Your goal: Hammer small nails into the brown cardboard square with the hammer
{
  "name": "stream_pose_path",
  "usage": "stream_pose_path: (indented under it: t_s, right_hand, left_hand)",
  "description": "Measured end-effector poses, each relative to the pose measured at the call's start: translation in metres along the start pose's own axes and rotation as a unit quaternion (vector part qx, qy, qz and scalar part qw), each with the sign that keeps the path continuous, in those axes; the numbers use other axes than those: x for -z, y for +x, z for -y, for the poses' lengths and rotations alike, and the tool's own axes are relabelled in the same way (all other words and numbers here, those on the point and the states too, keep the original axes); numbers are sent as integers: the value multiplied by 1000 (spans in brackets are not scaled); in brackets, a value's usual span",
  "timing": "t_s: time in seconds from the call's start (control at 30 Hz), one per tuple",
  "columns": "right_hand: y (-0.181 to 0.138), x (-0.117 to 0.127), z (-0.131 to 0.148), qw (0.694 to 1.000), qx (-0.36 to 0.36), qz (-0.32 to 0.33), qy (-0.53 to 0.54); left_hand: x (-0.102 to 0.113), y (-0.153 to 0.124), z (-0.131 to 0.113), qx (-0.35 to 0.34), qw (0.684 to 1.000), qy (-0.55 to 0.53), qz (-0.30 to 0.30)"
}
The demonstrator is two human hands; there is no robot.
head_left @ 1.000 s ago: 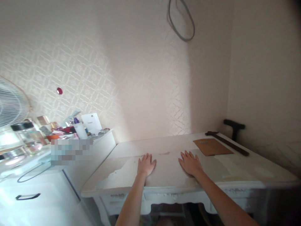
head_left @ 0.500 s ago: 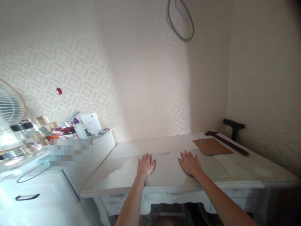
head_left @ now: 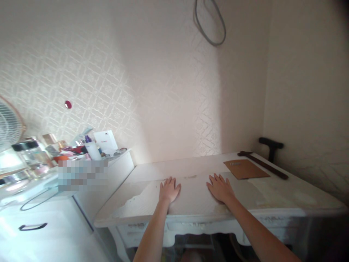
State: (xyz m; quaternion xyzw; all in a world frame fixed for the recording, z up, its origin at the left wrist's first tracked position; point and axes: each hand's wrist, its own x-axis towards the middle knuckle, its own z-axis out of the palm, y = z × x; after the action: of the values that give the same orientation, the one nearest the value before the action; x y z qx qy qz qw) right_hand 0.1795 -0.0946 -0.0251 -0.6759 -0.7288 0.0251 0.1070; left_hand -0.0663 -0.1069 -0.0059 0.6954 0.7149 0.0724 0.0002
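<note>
My left hand [head_left: 169, 190] lies flat, palm down, fingers spread, on the top of a white table [head_left: 191, 171] with peeling paint. My right hand [head_left: 220, 188] rests the same way a little to the right, fingers stretched out. Neither hand holds anything. At the table's back right lies a brown board [head_left: 246, 169] with a few small metal pieces on it. Beside the board a dark hammer [head_left: 263, 165] lies along the table's far right edge.
A white cabinet [head_left: 49, 214] stands to the left, its top crowded with jars, bottles and boxes [head_left: 89, 147]. A fan [head_left: 8, 123] shows at the far left. A grey cable loop [head_left: 209, 23] hangs on the patterned wall. A dark handle [head_left: 271, 145] stands in the corner.
</note>
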Motion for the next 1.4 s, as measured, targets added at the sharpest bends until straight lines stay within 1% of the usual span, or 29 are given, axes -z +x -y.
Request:
stream_pose_path:
  t_s: [0.5,0.87,1.4]
  right_hand:
    - [0,3,1,1000,-2,16,6]
    - [0,1,0,1000,2,6,2]
    - [-1,2,1,1000,0,11,7]
  left_hand:
    - [2,-1,-1,3,1000,0,8]
    - [0,0,1,0,1000,-6,-5]
    - [0,0,1,3,1000,-7,4]
